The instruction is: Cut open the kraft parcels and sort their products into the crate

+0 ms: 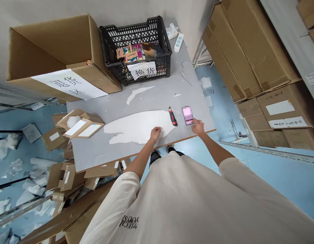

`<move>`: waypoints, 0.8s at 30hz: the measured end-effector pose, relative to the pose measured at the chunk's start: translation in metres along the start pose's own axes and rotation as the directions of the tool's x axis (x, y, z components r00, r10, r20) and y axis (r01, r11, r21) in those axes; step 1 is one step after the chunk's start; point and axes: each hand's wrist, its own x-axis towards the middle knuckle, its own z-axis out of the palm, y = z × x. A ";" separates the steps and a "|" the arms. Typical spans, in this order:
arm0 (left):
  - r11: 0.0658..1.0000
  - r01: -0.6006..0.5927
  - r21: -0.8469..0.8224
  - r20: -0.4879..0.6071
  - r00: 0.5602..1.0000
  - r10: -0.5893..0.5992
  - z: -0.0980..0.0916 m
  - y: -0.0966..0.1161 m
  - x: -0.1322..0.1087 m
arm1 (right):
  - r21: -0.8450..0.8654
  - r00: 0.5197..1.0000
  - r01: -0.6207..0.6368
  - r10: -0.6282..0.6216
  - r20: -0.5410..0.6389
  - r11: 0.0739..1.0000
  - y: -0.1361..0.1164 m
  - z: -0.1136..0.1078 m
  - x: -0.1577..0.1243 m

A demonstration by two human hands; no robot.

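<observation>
My left hand (155,134) is over the white bare patch (139,125) on the grey tabletop, fingers curled together with nothing visible in them. At the lower right corner of a smartphone (188,115), my right hand (198,127) reaches out a finger that touches or nearly touches it. The phone lies flat with a lit pink screen, partly blurred; its other fingers are loosely bent and grip nothing. Between the two hands, a red and black utility knife (172,116) rests on the table, closer to the phone.
A large open cardboard box (106,76) and a black plastic crate (163,64) with colourful packages stand at the back. An opened small carton (94,118) sits at the left edge. A power strip (179,42) lies back right. Stacked boxes (250,51) fill shelves to the right.
</observation>
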 end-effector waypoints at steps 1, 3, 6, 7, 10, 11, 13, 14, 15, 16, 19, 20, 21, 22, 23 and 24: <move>1.000 0.000 -0.002 -0.001 1.000 0.000 0.000 0.000 0.000 | -0.002 1.000 0.004 -0.004 -0.007 1.000 0.000 -0.002 0.001; 1.000 0.001 -0.005 -0.002 1.000 -0.001 -0.001 0.000 -0.001 | -0.003 1.000 0.013 -0.013 -0.020 1.000 -0.001 -0.004 0.004; 1.000 0.000 -0.008 -0.006 1.000 0.000 -0.003 -0.001 -0.001 | 0.011 0.999 0.026 -0.026 -0.019 1.000 -0.002 -0.006 0.009; 1.000 0.000 -0.008 -0.009 1.000 0.000 -0.004 -0.001 -0.001 | 0.015 1.000 0.027 -0.027 -0.013 1.000 -0.002 -0.006 0.011; 1.000 0.004 -0.007 -0.021 1.000 -0.004 -0.006 -0.004 0.000 | 0.013 1.000 0.026 -0.026 -0.004 1.000 -0.003 -0.006 0.018; 1.000 0.006 -0.006 -0.025 1.000 -0.007 -0.007 -0.005 0.000 | 0.006 1.000 0.027 -0.027 -0.004 1.000 -0.004 -0.006 0.020; 1.000 0.014 -0.005 -0.033 0.999 -0.014 -0.008 -0.008 0.000 | -0.013 0.999 0.034 -0.034 0.000 0.999 -0.005 -0.006 0.024; 1.000 0.018 -0.005 -0.036 0.999 -0.018 -0.008 -0.010 0.001 | -0.022 0.999 0.039 -0.039 0.008 0.999 -0.005 -0.006 0.026; 1.000 0.023 -0.005 -0.038 0.999 -0.023 -0.008 -0.011 0.001 | -0.027 0.999 0.044 -0.044 0.019 0.999 -0.006 -0.006 0.029; 1.000 0.028 -0.005 -0.039 0.999 -0.028 -0.007 -0.012 0.002 | -0.027 0.998 0.050 -0.049 0.028 0.998 -0.007 -0.007 0.031; 0.999 0.041 -0.008 -0.041 0.998 -0.041 -0.005 -0.016 0.003 | -0.007 0.997 0.065 -0.065 0.035 0.998 -0.009 -0.008 0.039; 0.999 0.045 -0.010 -0.042 0.998 -0.045 -0.004 -0.017 0.003 | 0.002 0.997 0.074 -0.074 0.034 0.997 -0.010 -0.008 0.041; 0.999 0.048 -0.011 -0.043 0.998 -0.049 -0.003 -0.018 0.004 | 0.011 0.996 0.085 -0.086 0.031 0.996 -0.011 -0.009 0.044; 0.999 0.052 -0.011 -0.044 0.998 -0.052 -0.002 -0.019 0.004 | 0.019 0.995 0.098 -0.098 0.028 0.995 -0.011 -0.009 0.047; 0.998 0.055 -0.011 -0.045 0.997 -0.055 -0.001 -0.020 0.005 | 0.025 0.994 0.108 -0.109 0.026 0.994 -0.012 -0.009 0.050; 0.998 0.057 -0.011 -0.046 0.997 -0.058 -0.001 -0.021 0.005 | 0.027 0.993 0.115 -0.115 0.023 0.993 -0.012 -0.009 0.053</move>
